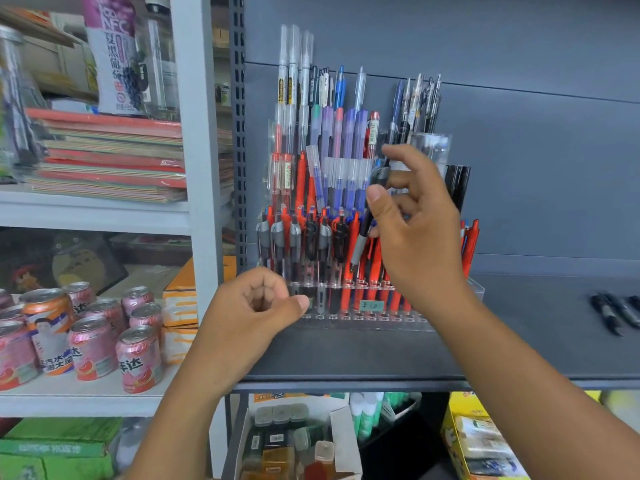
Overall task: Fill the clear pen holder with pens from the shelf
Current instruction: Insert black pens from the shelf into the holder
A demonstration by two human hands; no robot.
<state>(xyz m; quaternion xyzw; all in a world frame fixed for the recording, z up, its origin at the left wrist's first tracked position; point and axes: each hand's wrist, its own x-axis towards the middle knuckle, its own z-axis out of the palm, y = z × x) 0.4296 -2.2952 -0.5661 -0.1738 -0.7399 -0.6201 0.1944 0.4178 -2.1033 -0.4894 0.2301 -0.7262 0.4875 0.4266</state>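
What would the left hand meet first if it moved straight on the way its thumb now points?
Probably the clear pen holder, at its lowest front tier, just beyond the thumb of the left hand; depth is unclear, so it may touch already.

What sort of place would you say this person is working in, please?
Probably a small shop: a clear pen holder with a price label, rows of drink cans on the next shelf.

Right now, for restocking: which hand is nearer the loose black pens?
Right. Right hand, holding a pen, is up-left of the loose black pens; left hand is farther left.
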